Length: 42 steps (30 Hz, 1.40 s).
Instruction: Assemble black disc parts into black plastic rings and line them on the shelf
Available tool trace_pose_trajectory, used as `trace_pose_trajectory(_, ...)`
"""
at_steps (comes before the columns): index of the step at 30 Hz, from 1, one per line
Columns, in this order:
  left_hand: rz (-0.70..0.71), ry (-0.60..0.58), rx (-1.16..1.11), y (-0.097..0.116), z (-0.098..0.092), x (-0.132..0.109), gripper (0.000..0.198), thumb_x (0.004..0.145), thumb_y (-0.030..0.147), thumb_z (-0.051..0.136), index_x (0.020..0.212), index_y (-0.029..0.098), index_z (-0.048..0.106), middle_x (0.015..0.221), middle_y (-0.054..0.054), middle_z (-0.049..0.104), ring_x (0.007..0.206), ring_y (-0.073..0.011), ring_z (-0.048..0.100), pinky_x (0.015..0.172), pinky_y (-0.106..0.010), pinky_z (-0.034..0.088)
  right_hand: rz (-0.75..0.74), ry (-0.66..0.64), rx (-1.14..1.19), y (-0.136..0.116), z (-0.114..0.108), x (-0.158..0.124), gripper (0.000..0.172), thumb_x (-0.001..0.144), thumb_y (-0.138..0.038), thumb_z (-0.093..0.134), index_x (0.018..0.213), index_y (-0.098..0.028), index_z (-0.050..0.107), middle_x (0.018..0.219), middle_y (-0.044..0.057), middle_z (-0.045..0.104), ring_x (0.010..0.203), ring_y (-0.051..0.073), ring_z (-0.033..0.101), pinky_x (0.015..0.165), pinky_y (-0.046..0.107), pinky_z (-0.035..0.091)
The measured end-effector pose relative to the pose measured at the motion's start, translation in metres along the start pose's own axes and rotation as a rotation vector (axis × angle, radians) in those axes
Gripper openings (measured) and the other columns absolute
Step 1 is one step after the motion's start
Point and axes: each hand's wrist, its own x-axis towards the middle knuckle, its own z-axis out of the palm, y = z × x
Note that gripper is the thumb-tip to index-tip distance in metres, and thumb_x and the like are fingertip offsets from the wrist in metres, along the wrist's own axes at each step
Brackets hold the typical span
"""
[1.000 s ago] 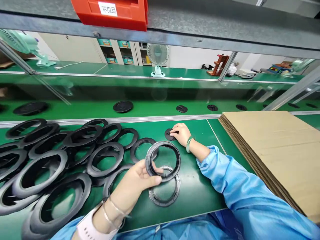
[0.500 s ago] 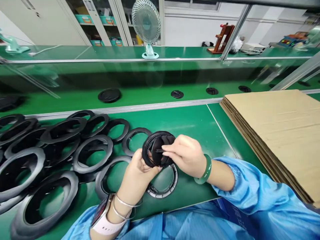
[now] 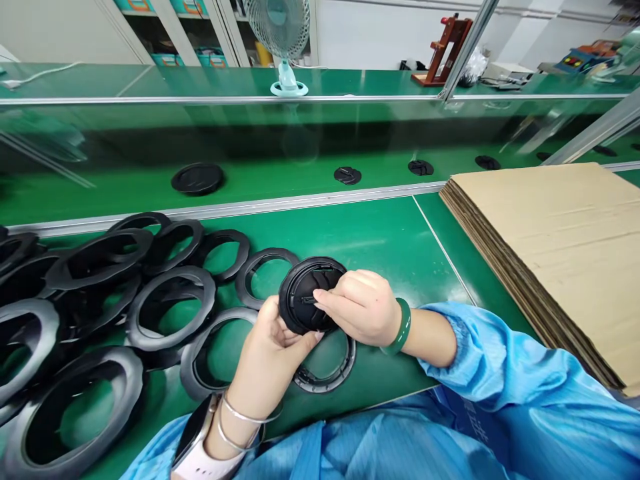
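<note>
Just above the near part of the green bench (image 3: 400, 243), the left hand (image 3: 280, 350) clasps a black ring (image 3: 285, 300) by its near left side, thumb along the rim. The right hand (image 3: 363, 307) pinches a small raised tab at the middle of a black disc (image 3: 320, 279), thumb and forefinger pressed together; the disc lies across the ring's opening, though whether it is fully seated cannot be told. Partly beneath, a loose ring (image 3: 345, 370) rests flat. To the left spreads a heap of rings (image 3: 137, 327); to the right stands a cardboard stack (image 3: 550, 213). Beyond, dark discs (image 3: 347, 175) lie on a green strip (image 3: 280, 175), with a fan (image 3: 287, 77) farther back.
</note>
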Motion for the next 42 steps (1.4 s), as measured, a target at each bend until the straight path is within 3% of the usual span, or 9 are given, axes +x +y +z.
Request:
trace_pose_trajectory(7,0.008,0.001,-0.005,0.001,0.001,0.001,0.054,0.069,0.021,0.082,0.109,0.021,0.047,0.096,0.000,0.071,0.086,-0.0152,0.071,0.074,-0.022,0.059,-0.009,0.020,-0.003,0.001,0.003,-0.001,0.017,0.098,-0.015,0.048,0.110,-0.016,0.060,0.074,0.003,0.057,0.067,0.018,0.050,0.057,0.033,0.036)
trace_pose_trajectory(16,0.004,0.032,0.045,0.000,0.000,-0.001,0.053,0.069,0.023,0.082,0.107,0.021,0.047,0.093,0.001,0.071,0.082,-0.0135,0.069,0.071,-0.021,0.058,0.115,-0.038,0.111,-0.002,0.001,0.002,0.019,0.101,-0.021,0.048,0.100,-0.013,0.066,0.079,0.005,0.057,0.072,0.018,0.050,0.064,0.032,0.041)
trace_pose_trajectory(22,0.009,0.038,0.056,-0.003,-0.003,-0.001,0.053,0.068,0.022,0.082,0.108,0.022,0.046,0.099,0.000,0.068,0.090,-0.0164,0.069,0.076,-0.025,0.059,0.168,-0.093,0.155,-0.005,0.000,0.002,0.022,0.102,-0.023,0.046,0.098,-0.014,0.064,0.082,0.006,0.057,0.077,0.019,0.052,0.069,0.033,0.044)
trace_pose_trajectory(30,0.022,0.058,0.117,-0.008,-0.004,-0.001,0.055,0.069,0.020,0.080,0.110,0.025,0.044,0.103,0.002,0.061,0.093,-0.0163,0.067,0.076,-0.024,0.058,0.129,-0.161,0.003,-0.016,0.001,0.005,0.035,0.103,-0.015,0.030,0.122,-0.009,0.060,0.084,0.009,0.056,0.077,0.022,0.048,0.066,0.036,0.044)
trace_pose_trajectory(42,0.045,0.085,0.127,-0.009,-0.004,-0.004,0.059,0.067,0.020,0.080,0.114,0.025,0.044,0.112,-0.002,0.062,0.104,-0.0221,0.066,0.083,-0.030,0.059,0.068,-0.209,-0.072,-0.018,-0.002,0.010,0.035,0.102,-0.015,0.031,0.117,-0.007,0.061,0.083,0.010,0.053,0.076,0.023,0.045,0.065,0.037,0.041)
